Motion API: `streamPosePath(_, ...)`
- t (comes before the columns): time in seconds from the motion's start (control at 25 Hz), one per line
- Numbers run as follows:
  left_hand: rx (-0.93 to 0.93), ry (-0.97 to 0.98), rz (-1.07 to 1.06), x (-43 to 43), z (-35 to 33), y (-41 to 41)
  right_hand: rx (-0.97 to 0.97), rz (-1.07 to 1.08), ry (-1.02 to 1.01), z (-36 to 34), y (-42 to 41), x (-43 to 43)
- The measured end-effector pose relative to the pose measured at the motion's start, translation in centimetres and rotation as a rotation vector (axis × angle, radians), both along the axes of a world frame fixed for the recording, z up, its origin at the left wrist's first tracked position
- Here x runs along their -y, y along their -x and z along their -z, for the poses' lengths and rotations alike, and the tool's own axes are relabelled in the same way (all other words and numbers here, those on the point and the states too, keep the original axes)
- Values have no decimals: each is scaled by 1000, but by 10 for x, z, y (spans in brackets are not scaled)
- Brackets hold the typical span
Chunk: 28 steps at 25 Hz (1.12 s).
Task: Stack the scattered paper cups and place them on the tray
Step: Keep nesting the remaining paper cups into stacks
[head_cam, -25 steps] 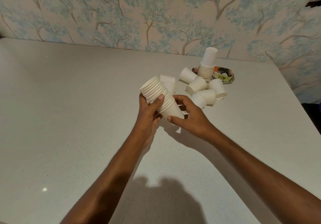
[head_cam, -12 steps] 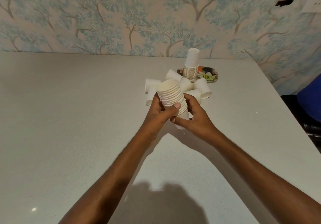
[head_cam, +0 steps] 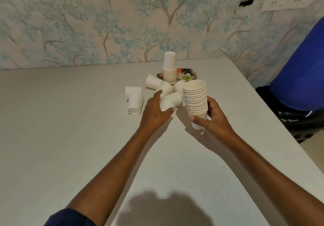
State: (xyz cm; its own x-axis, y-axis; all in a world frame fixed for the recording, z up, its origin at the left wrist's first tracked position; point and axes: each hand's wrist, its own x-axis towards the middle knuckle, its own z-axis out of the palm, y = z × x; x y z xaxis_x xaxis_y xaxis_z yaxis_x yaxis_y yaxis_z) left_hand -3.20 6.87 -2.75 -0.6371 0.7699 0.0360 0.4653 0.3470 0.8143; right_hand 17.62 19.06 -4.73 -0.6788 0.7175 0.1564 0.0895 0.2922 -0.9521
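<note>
Steady stack (head_cam: 195,99) in curled right hand (head_cam: 214,118), centre-right of frame, then nest squarely the cup (head_cam: 166,104) gripped in left hand (head_cam: 155,111).

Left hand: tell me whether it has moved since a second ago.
Yes. The left hand has let go of the stack and gone forward, toward the tray, onto a loose cup.

A floral tray (head_cam: 191,75) carries a tall stack (head_cam: 169,69) of white paper cups, mouths down. Just in front of the tray, loose cups (head_cam: 154,82) lie on their sides, the nearest cup (head_cam: 166,104) gripped by the left hand (head_cam: 155,111), and two more cups (head_cam: 134,101) lie further left. Front-right of the tray, the right hand (head_cam: 214,118) holds a second stack (head_cam: 195,99) upright, mouths up.
</note>
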Motion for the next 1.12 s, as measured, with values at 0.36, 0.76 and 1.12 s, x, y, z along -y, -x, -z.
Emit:
streamPosePath(0.36, -158, 124, -13, -8, 18, -12, -7, 65, 37, 15, -31, -17)
streamPosePath(0.76, 304, -290, -271, 12, -25, -28, 25, -23, 22, 20, -31, -16)
streamPosePath(1.12, 507, -513, -112, 0, -62, -61, 77, -121, -70, 7, -37, -12)
